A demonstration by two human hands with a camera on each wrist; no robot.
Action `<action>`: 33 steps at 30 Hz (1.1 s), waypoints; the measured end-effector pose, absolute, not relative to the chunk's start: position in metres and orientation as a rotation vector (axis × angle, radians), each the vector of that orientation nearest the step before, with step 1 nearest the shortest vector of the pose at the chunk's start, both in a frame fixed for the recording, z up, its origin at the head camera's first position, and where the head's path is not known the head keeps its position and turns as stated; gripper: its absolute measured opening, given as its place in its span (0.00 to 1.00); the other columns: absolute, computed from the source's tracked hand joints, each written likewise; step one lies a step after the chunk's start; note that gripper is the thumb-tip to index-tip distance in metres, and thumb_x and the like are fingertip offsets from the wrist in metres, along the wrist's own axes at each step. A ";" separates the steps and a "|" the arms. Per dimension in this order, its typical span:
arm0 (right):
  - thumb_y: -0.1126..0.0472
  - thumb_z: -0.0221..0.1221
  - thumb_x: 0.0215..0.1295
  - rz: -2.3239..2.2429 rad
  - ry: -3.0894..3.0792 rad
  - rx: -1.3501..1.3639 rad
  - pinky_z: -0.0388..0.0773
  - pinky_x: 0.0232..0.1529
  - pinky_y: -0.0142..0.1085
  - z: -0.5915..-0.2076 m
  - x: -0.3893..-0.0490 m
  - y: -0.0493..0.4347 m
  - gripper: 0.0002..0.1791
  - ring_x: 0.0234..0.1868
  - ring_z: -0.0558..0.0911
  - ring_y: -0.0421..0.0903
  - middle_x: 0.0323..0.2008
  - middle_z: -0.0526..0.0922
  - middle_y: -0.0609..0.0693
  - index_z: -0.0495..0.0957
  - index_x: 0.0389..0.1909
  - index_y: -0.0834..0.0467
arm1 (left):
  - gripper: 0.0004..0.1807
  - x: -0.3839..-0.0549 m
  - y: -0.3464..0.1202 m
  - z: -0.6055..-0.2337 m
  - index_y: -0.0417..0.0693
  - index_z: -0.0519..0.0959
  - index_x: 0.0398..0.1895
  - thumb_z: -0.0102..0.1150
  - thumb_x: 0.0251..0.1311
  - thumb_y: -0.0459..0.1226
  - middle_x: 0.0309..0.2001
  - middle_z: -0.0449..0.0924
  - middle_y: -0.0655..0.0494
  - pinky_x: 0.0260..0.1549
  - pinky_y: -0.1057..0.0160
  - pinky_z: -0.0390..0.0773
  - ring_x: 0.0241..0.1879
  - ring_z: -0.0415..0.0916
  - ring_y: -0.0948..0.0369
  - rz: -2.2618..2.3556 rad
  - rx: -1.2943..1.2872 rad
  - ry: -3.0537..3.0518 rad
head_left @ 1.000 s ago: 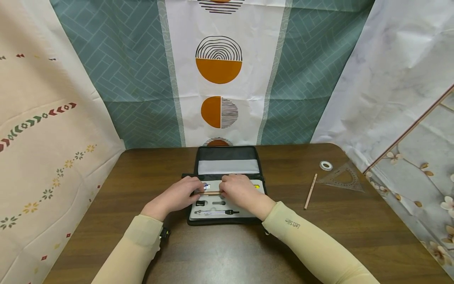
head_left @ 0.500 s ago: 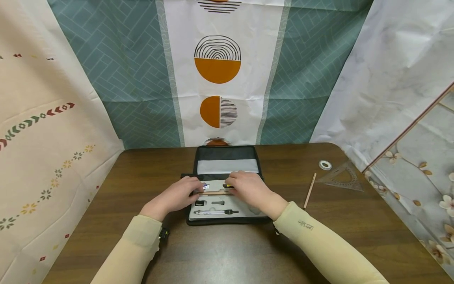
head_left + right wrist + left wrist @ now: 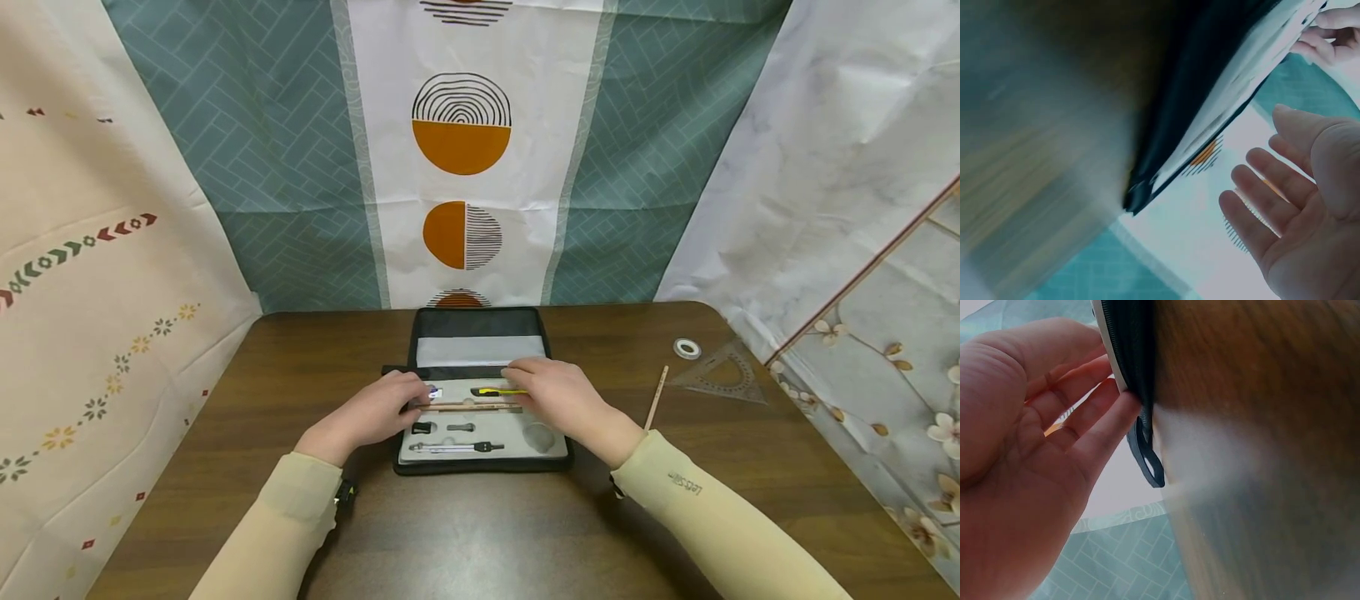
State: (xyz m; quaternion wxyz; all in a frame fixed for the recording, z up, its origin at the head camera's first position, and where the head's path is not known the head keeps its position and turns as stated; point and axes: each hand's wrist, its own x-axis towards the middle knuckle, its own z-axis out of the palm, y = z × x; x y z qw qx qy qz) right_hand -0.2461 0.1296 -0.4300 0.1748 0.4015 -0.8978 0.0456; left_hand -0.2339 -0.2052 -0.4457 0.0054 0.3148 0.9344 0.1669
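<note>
An unzipped black zip case (image 3: 483, 468) lies on the table, lid raised, with a pale moulded insert. Across it lies a wooden pencil (image 3: 472, 407). My left hand (image 3: 378, 414) rests at the case's left edge, fingers at the pencil's left end; in the left wrist view those fingertips are partly hidden behind the edge. My right hand (image 3: 566, 400) is over the case's right side, near the yellow and black craft knife (image 3: 489, 392). In the right wrist view its fingers are spread and hold nothing. A drawing compass (image 3: 457, 447) and a small black sharpener (image 3: 422, 427) lie in the insert.
Right of the case lie another pencil (image 3: 657, 397), a white ring-shaped roll (image 3: 687, 348) and a clear set square (image 3: 722, 380). An eraser-like piece (image 3: 436, 393) sits in the insert by the left fingers. Patterned cloths hang behind and beside the brown table (image 3: 465, 533).
My right hand has slid rightward along the pencil and off it, uncovering more of the pencil and the craft knife. The left hand has stayed at the left end.
</note>
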 end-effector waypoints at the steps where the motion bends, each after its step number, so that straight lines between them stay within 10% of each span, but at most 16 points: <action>1: 0.60 0.80 0.65 0.134 -2.544 1.133 0.88 0.51 0.46 -0.430 -0.246 0.134 0.24 0.58 0.88 0.51 0.59 0.89 0.51 0.88 0.61 0.56 | 0.09 -0.234 -0.205 -0.445 0.48 0.87 0.50 0.70 0.71 0.28 0.50 0.85 0.56 0.55 0.49 0.83 0.53 0.79 0.53 0.524 0.982 2.924; 33: 0.62 0.77 0.68 -0.025 -2.691 0.849 0.87 0.47 0.60 -0.430 -0.236 0.250 0.25 0.56 0.89 0.60 0.60 0.88 0.57 0.86 0.64 0.59 | 0.09 -0.234 -0.206 -0.444 0.49 0.87 0.49 0.70 0.71 0.28 0.52 0.85 0.56 0.56 0.48 0.83 0.54 0.78 0.53 0.559 0.947 2.910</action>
